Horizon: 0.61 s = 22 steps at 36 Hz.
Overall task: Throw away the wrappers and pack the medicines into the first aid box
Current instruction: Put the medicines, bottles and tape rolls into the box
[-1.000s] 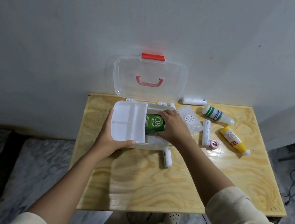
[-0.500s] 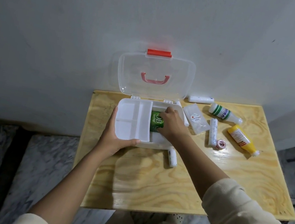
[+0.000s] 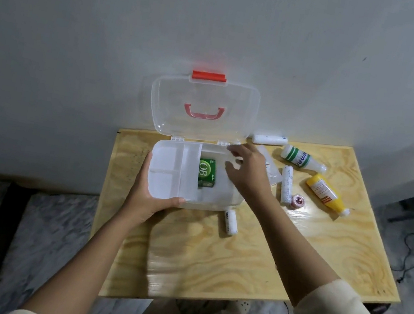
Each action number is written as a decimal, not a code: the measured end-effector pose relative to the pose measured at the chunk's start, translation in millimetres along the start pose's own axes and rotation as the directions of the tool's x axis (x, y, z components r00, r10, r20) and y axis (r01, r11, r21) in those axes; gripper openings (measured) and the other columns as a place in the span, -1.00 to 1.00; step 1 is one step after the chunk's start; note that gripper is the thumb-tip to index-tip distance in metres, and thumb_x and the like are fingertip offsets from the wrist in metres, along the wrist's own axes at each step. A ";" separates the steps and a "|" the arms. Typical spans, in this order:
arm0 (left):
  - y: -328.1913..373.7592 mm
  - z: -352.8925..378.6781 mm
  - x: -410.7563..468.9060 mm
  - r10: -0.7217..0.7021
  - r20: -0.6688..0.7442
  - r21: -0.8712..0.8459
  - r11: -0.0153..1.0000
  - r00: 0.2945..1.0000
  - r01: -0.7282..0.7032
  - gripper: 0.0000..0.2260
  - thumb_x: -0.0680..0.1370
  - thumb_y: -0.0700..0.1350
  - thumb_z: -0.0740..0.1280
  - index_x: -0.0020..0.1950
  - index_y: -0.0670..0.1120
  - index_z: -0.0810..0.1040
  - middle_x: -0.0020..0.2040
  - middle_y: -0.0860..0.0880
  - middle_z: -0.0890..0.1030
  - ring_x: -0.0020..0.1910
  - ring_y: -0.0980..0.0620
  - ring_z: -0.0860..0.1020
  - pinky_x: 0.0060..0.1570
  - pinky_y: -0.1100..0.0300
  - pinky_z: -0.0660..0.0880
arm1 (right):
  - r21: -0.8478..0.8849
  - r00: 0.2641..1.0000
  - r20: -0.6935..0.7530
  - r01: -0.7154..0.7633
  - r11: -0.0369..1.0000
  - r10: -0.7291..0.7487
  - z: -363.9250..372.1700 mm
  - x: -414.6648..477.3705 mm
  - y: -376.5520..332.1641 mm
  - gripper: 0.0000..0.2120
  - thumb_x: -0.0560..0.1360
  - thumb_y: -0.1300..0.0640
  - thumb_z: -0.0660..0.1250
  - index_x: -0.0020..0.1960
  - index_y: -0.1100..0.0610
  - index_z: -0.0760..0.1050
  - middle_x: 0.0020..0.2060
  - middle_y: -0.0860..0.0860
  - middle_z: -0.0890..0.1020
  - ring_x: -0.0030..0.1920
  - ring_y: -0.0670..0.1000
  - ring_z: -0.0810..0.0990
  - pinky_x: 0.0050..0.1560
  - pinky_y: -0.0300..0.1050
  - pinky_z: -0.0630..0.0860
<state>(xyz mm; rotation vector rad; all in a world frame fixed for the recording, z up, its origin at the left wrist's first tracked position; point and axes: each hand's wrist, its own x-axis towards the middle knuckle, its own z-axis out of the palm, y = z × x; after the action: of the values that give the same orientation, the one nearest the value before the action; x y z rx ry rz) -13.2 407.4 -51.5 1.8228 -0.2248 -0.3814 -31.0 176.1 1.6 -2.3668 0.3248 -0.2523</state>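
The clear first aid box (image 3: 223, 201) stands open on the wooden table (image 3: 251, 261), its lid (image 3: 206, 93) upright against the wall. My left hand (image 3: 147, 196) grips the white divided tray (image 3: 170, 169), shifted to the box's left side. A green medicine box (image 3: 207, 172) lies inside the box beside the tray. My right hand (image 3: 245, 173) hovers over the box's right side, fingers apart, holding nothing. A clear packet (image 3: 271, 169) lies partly hidden behind that hand.
Right of the box lie a green-striped white bottle (image 3: 302, 158), a yellow bottle (image 3: 327, 194), a white tube (image 3: 269, 139), a white roll (image 3: 286, 184) and a small pink tape roll (image 3: 297, 201). Another white roll (image 3: 230, 221) lies in front of the box. Cables trail on the floor.
My right hand has let go of the green medicine box, which now lies in the first aid box, and has lifted away to the right. My left hand keeps holding the tray.
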 end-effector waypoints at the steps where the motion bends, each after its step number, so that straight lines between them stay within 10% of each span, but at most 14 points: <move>1: -0.4 -0.1 -0.1 -0.003 -0.003 -0.001 1.000 1.000 0.003 0.08 0.11 0.09 0.64 0.53 0.14 0.16 0.41 0.16 0.39 0.39 0.20 0.37 0.29 0.23 0.42 | 0.028 0.996 -0.085 -0.017 0.999 0.020 -8.4 -1.2 3.3 -0.70 0.41 0.31 0.36 0.15 0.22 0.53 0.07 0.11 0.56 -0.05 -0.02 0.54 -0.04 -0.34 0.47; 5: 0.1 0.9 -3.0 -0.017 -0.019 0.009 1.000 1.000 0.017 0.17 0.08 0.15 0.61 0.58 0.09 0.07 0.49 0.11 0.29 0.45 0.13 0.29 0.41 0.11 0.31 | 0.105 0.939 -0.287 -0.163 0.981 0.187 -24.3 -3.6 37.1 -0.70 0.39 0.36 0.34 0.12 0.23 0.52 0.06 0.15 0.54 0.01 0.07 0.54 0.02 -0.11 0.52; 10: -1.1 -0.2 -3.9 -0.025 -0.017 0.028 0.999 1.000 0.025 0.19 0.09 0.17 0.60 0.59 0.10 0.03 0.53 0.11 0.24 0.49 0.11 0.24 0.45 0.05 0.28 | -0.105 0.916 -0.096 -0.397 0.912 0.389 -16.0 0.4 80.3 -0.54 0.43 0.24 0.34 0.30 0.24 0.35 0.27 0.20 0.42 0.27 0.19 0.37 0.24 0.03 0.37; 15: -2.1 2.7 -4.1 -0.021 -0.031 -0.005 1.000 0.999 0.020 0.17 0.07 0.16 0.57 0.58 0.10 0.05 0.47 0.23 0.26 0.42 0.27 0.24 0.25 0.52 0.26 | -0.267 0.903 -0.002 -0.414 0.870 0.429 0.1 6.6 94.4 -0.59 0.46 0.13 0.27 0.24 0.27 0.30 0.19 0.26 0.47 0.22 0.26 0.38 0.18 0.10 0.37; 22: 1.6 1.8 -4.3 -0.016 -0.017 0.000 1.000 1.000 0.016 0.16 0.09 0.14 0.60 0.58 0.10 0.06 0.49 0.13 0.29 0.44 0.17 0.28 0.32 0.33 0.31 | -0.259 0.896 -0.081 -0.442 0.859 0.437 -14.6 8.9 88.4 -0.60 0.34 0.03 0.42 0.06 0.22 0.44 0.01 0.18 0.59 0.02 0.20 0.52 -0.08 0.05 0.53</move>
<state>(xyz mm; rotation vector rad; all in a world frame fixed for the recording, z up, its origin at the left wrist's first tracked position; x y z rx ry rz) -17.7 406.8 -49.8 1.8283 -0.1982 -0.3775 -40.7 101.5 -48.0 -2.4732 0.9503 -0.0105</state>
